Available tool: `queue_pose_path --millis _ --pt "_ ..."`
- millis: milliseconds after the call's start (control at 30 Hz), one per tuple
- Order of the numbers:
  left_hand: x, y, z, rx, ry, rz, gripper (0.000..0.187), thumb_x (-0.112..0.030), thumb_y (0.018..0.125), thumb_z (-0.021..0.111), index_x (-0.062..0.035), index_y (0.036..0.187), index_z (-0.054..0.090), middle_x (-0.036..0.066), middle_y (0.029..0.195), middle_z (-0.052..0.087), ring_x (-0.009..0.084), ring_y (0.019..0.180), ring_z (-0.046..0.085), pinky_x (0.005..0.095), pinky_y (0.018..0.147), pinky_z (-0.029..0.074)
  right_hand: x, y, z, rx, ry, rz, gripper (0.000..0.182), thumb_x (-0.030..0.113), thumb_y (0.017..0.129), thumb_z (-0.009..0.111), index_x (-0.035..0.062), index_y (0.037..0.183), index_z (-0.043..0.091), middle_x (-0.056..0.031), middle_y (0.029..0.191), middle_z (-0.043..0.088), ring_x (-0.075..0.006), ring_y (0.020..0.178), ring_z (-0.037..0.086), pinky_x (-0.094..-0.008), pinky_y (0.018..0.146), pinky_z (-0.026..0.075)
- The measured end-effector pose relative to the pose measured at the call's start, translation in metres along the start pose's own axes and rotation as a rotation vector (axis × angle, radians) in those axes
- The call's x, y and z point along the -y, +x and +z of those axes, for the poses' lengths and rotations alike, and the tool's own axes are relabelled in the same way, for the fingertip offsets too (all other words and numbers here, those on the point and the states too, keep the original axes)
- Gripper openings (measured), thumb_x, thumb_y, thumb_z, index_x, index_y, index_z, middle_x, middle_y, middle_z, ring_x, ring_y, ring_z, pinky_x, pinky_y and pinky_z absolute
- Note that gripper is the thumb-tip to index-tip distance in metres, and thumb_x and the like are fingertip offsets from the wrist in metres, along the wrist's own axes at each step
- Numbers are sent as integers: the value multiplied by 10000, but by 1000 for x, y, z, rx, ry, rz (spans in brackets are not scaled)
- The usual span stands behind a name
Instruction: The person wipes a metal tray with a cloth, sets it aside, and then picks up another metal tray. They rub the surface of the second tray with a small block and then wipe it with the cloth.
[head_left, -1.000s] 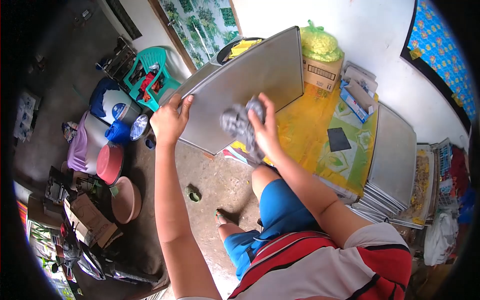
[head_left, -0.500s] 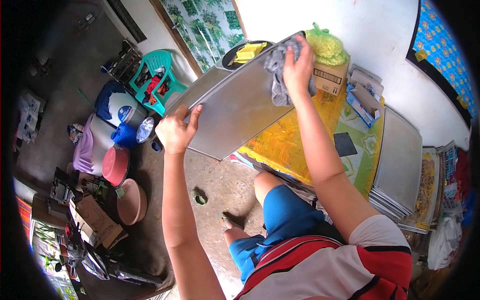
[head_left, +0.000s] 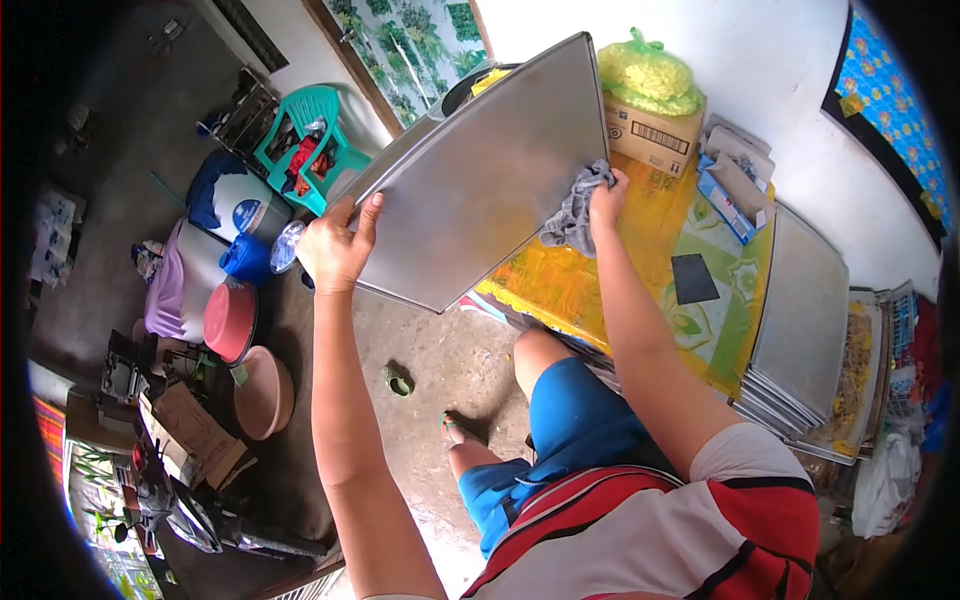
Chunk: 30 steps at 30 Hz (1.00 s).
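Observation:
A large flat metal baking tray [head_left: 480, 170] is raised in front of me, tilted, with one corner pointing up. My left hand [head_left: 338, 246] is closed round its left edge, thumb on the near face. On the opposite side, my right hand [head_left: 609, 202] grips a crumpled grey cloth [head_left: 572, 215] against the tray's right edge, near its lower right corner. The fingers of that hand are partly hidden by the cloth. Below the tray stands a table with a yellow cover [head_left: 560, 290].
A stack of metal trays [head_left: 800, 310] lies at the table's right end. A cardboard box [head_left: 655, 135] carries a yellow-green bag [head_left: 648, 75]. Beside it is a blue open box [head_left: 735, 205]. On the left are a green chair [head_left: 340, 160] and basins [head_left: 265, 395].
My right hand has moved down along the tray's right edge with the cloth. The tray has tipped, its upper corner rising and more of its face showing. My left hand shifted slightly left.

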<state>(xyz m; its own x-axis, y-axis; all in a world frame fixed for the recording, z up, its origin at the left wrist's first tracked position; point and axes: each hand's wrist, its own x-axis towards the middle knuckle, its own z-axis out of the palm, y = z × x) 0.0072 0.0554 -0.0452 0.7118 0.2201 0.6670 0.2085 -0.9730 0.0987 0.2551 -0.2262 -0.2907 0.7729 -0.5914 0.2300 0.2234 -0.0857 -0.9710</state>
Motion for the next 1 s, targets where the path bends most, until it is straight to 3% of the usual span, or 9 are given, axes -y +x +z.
queue_pose_path --millis 200,467,533,600,633,733,767,800,1000 --pt "-7 7 6 -52 47 1 544 -613 864 573 -99 692 632 149 608 619 369 634 636 429 558 474 -7 -65 18 141 93 175 428 107 859 520 -70 1236 424 -298 1156 559 -427 1092 544 -434 977 404" --pt "-41 18 1 29 129 -7 510 -632 862 550 -150 760 680 135 682 670 358 686 670 449 583 502 66 -307 -5 629 14 337 504 90 862 552 -31 1285 307 -345 1165 537 -469 1075 557 -474 952 413" --pt "-49 20 1 68 141 8 512 -636 863 540 -155 773 691 127 688 676 345 681 676 444 579 513 59 -344 -6 827 -11 340 532 98 858 576 -5 1296 292 -309 1106 566 -426 1025 594 -462 909 436" --pt "-55 20 1 67 175 47 519 -632 868 530 -152 774 702 110 675 674 320 642 678 425 550 521 45 -358 -9 1138 40 577 537 116 878 587 1 1307 285 -210 967 588 -268 875 603 -381 791 468" --pt "-59 19 -1 61 175 53 544 -651 871 507 -151 779 701 112 688 681 313 661 685 423 577 529 36 -370 -5 1042 149 365 512 79 876 589 14 1297 305 -126 883 539 -171 794 539 -327 712 451" --pt "-57 21 0 100 195 51 559 -663 878 484 -157 797 706 108 679 683 312 675 690 429 616 534 37 -342 -27 1108 172 342 481 52 864 593 10 1272 341 -100 890 521 -172 774 525 -322 709 450" --pt "-56 21 -2 148 174 32 558 -668 884 469 -171 835 719 113 696 689 312 699 693 433 654 538 13 -337 -18 1028 245 169 494 82 840 622 41 1253 354 -169 998 546 -238 852 573 -376 702 469" --pt "-54 21 -4 151 166 23 553 -668 882 474 -169 831 707 119 701 688 318 708 691 434 647 535 49 -310 -35 994 332 285 453 63 852 603 69 1256 398 -88 984 517 -163 903 510 -311 789 447" --pt "-36 22 -4 157 107 -4 548 -674 874 486 -173 829 701 115 705 683 321 718 684 432 633 526 107 -143 -60 458 670 230 428 134 849 662 50 1220 466 -90 1138 528 -203 1080 508 -347 971 410"
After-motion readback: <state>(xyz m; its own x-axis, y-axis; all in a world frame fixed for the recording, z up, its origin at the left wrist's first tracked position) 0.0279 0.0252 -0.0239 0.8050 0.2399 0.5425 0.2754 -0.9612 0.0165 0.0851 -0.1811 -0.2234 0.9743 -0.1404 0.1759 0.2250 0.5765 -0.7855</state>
